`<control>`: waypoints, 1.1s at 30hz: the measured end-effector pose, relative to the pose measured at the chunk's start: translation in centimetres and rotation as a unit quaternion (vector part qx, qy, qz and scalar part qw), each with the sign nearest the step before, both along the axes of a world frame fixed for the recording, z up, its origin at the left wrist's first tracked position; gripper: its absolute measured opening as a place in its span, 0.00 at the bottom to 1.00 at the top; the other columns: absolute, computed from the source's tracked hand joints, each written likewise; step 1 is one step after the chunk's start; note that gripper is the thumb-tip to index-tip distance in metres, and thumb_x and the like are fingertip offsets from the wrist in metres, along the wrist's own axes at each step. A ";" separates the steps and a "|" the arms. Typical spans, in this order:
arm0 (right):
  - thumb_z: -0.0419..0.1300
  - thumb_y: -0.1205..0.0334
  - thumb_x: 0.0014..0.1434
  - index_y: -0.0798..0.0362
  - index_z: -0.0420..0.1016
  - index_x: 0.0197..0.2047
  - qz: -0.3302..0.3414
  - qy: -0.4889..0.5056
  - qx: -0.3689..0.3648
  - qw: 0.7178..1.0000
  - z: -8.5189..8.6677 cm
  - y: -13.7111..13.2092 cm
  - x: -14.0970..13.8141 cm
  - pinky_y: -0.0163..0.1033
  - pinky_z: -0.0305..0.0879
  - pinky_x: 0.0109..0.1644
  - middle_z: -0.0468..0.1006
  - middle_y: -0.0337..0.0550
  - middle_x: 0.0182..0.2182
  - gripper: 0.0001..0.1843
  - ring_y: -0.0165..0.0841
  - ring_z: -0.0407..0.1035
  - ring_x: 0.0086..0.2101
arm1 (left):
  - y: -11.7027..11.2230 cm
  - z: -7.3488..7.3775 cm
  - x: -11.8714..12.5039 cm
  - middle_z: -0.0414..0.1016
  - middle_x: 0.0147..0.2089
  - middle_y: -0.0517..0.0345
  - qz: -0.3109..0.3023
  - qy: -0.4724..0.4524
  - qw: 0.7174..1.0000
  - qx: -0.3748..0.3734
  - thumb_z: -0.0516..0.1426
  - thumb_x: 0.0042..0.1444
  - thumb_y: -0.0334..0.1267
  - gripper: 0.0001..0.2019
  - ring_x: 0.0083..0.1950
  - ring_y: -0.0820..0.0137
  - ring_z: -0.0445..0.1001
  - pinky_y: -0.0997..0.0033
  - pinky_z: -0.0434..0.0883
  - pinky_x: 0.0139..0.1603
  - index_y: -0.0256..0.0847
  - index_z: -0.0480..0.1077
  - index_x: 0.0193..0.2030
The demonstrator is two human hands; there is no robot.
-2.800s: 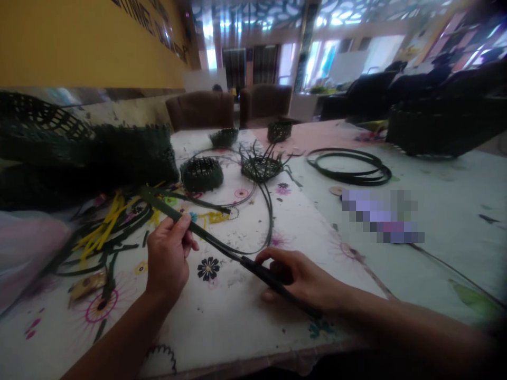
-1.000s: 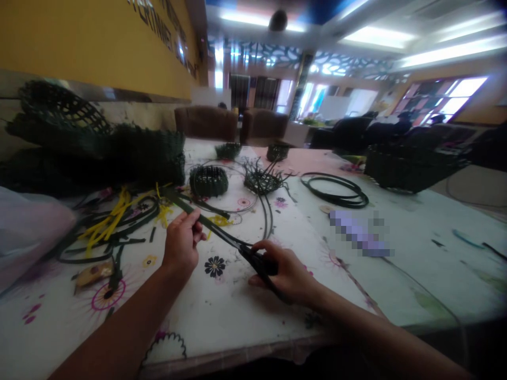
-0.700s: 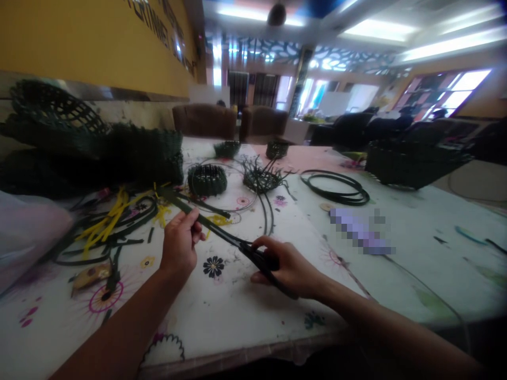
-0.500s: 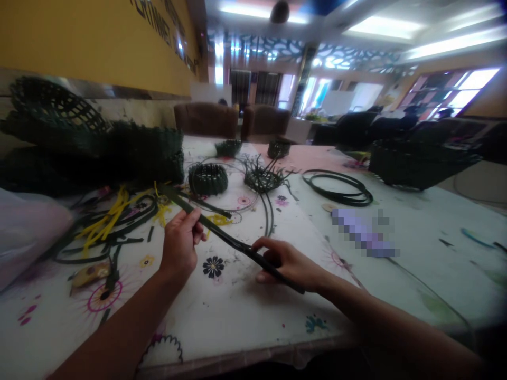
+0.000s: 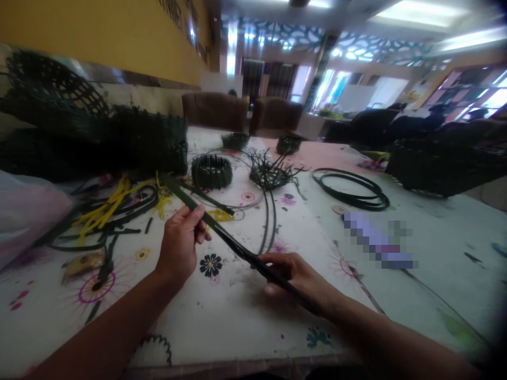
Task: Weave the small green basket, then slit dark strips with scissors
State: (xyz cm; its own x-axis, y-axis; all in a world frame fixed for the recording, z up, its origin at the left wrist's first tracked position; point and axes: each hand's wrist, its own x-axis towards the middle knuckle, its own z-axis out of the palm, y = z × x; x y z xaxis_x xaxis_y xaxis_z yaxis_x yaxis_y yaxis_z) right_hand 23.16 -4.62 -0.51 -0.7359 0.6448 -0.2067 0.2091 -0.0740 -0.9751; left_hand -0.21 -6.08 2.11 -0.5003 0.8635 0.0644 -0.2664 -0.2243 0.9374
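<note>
We are working on one dark green plastic strip (image 5: 222, 232), which lies at 12 o'clock from us and runs on a slant above the flower-printed tabletop (image 5: 225, 322). Our left hand (image 5: 178, 248) is curled narrowly around its upper part, with the fingers closed on it. Our right hand (image 5: 295, 277) holds the lower part in a looser, narrow pinch between thumb and fingers. The step in hand looks like holding and running this single strip between both hands, and the next move calls for keeping its upper end from catching on the pieces ahead.

Just beyond that end sits a round woven ring (image 5: 212, 171) at about 12 o'clock. Beside it is a small woven base with loose upright stakes (image 5: 271, 177), and long curved strands (image 5: 266, 227) trail from it toward our right hand, so these are what stand closest in the way. A tangle of yellow strips (image 5: 106, 203) and dark offcuts lies at 10 o'clock. A large dark woven basket (image 5: 146, 142) stands beyond them, and a plastic bag (image 5: 24, 211) lies at 9 o'clock. A coil of dark strip (image 5: 350, 192) lies at 1 o'clock, with another large woven basket (image 5: 443, 163) at 2 o'clock. A pixelated patch (image 5: 376, 243) hides whatever lies at 2 o'clock nearer us.
</note>
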 end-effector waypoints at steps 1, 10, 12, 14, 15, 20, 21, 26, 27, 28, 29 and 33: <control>0.71 0.52 0.47 0.54 0.76 0.46 -0.001 0.004 0.003 1.000 0.0 -0.1 0.0 0.30 0.48 0.24 0.63 0.33 0.24 0.25 0.24 0.54 0.24 | 0.0 0.0 0.0 0.62 0.17 0.66 0.002 -0.001 1.000 0.001 0.61 0.53 0.36 0.12 0.15 0.80 0.55 0.77 0.64 0.19 0.37 0.63 0.23; 0.70 0.54 0.49 0.54 0.78 0.44 -0.007 0.023 0.016 1.000 0.2 -0.8 -0.3 0.31 0.48 0.26 0.63 0.34 0.25 0.20 0.26 0.54 0.26 | -0.3 0.2 0.2 0.62 0.18 0.66 0.008 0.007 1.000 0.013 0.61 0.54 0.36 0.12 0.15 0.80 0.57 0.77 0.66 0.21 0.37 0.64 0.24; 0.70 0.54 0.49 0.55 0.78 0.43 -0.007 0.029 0.016 0.999 0.4 -1.0 -0.4 0.31 0.47 0.26 0.61 0.34 0.25 0.19 0.26 0.53 0.26 | -0.3 0.2 0.1 0.62 0.18 0.66 0.012 0.007 1.000 0.016 0.61 0.54 0.36 0.12 0.15 0.80 0.57 0.77 0.66 0.21 0.37 0.64 0.24; 0.70 0.54 0.50 0.56 0.78 0.41 -0.009 0.030 0.024 0.999 0.5 -1.2 -0.4 0.31 0.47 0.27 0.60 0.34 0.25 0.18 0.26 0.52 0.27 | -0.3 0.1 0.1 0.63 0.18 0.66 0.015 0.006 1.000 0.016 0.61 0.53 0.36 0.12 0.15 0.80 0.56 0.76 0.66 0.21 0.37 0.64 0.23; 0.70 0.55 0.50 0.56 0.78 0.41 -0.012 0.030 0.030 0.999 0.6 -1.3 -0.3 0.32 0.48 0.27 0.60 0.34 0.25 0.18 0.26 0.52 0.27 | -0.3 0.1 0.1 0.63 0.18 0.66 0.015 0.006 1.000 0.016 0.61 0.53 0.36 0.13 0.15 0.80 0.56 0.76 0.66 0.21 0.38 0.63 0.23; 0.69 0.57 0.51 0.56 0.78 0.39 -0.024 0.013 0.058 0.998 0.1 -1.4 -0.2 0.32 0.50 0.29 0.60 0.34 0.25 0.14 0.26 0.53 0.28 | -0.4 0.3 0.1 0.62 0.17 0.66 0.007 0.007 1.000 0.017 0.61 0.54 0.37 0.12 0.15 0.80 0.56 0.77 0.65 0.21 0.38 0.64 0.24; 0.70 0.57 0.50 0.56 0.78 0.39 -0.026 0.009 0.063 0.998 0.0 -1.3 -0.2 0.32 0.50 0.29 0.60 0.34 0.25 0.15 0.26 0.54 0.28 | -0.4 0.3 0.1 0.62 0.17 0.66 0.008 0.007 1.000 0.018 0.61 0.54 0.37 0.12 0.15 0.80 0.56 0.76 0.65 0.21 0.38 0.64 0.24; 0.71 0.57 0.46 0.56 0.78 0.47 -0.033 -0.001 0.064 0.997 -0.1 -0.9 -0.5 0.32 0.52 0.29 0.63 0.34 0.25 0.24 0.27 0.56 0.27 | -0.7 0.2 0.5 0.63 0.18 0.66 0.004 0.035 0.999 0.019 0.61 0.54 0.38 0.12 0.16 0.79 0.58 0.77 0.63 0.20 0.38 0.65 0.24; 0.71 0.57 0.46 0.55 0.77 0.50 -0.035 -0.002 0.057 0.998 -0.1 -0.8 -0.5 0.32 0.52 0.29 0.64 0.34 0.25 0.27 0.27 0.56 0.27 | -0.8 0.2 0.7 0.63 0.18 0.65 0.000 0.043 0.999 0.016 0.61 0.55 0.38 0.12 0.16 0.79 0.58 0.77 0.62 0.19 0.38 0.65 0.24; 0.71 0.57 0.46 0.54 0.77 0.51 -0.037 -0.004 0.054 0.998 -0.1 -0.7 -0.5 0.32 0.52 0.29 0.64 0.34 0.26 0.28 0.27 0.57 0.27 | -0.9 0.2 0.9 0.63 0.18 0.65 -0.002 0.048 0.999 0.013 0.61 0.55 0.39 0.13 0.16 0.79 0.59 0.77 0.62 0.19 0.38 0.64 0.24; 0.71 0.57 0.46 0.54 0.76 0.52 -0.039 -0.005 0.055 0.998 -0.1 -0.7 -0.5 0.32 0.53 0.29 0.65 0.34 0.26 0.28 0.27 0.57 0.27 | -0.9 0.1 1.0 0.63 0.18 0.65 -0.003 0.051 0.999 0.011 0.61 0.55 0.39 0.13 0.16 0.79 0.59 0.77 0.62 0.19 0.38 0.64 0.24; 0.71 0.57 0.47 0.54 0.77 0.49 -0.046 -0.011 0.077 0.996 -0.2 -0.9 -0.4 0.33 0.53 0.30 0.64 0.34 0.25 0.26 0.27 0.57 0.27 | -1.1 0.1 1.2 0.62 0.18 0.65 -0.002 0.044 0.999 0.008 0.61 0.54 0.40 0.14 0.16 0.79 0.58 0.77 0.62 0.19 0.38 0.63 0.23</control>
State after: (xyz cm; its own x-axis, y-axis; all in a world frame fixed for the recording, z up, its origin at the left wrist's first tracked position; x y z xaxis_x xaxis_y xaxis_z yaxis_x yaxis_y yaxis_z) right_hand 22.77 -5.48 -0.73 -0.6689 0.7345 -0.1145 0.2289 0.0569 -0.9718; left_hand 1.03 -7.17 2.18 -0.4891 0.8637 0.1217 -0.1832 -0.2381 0.9538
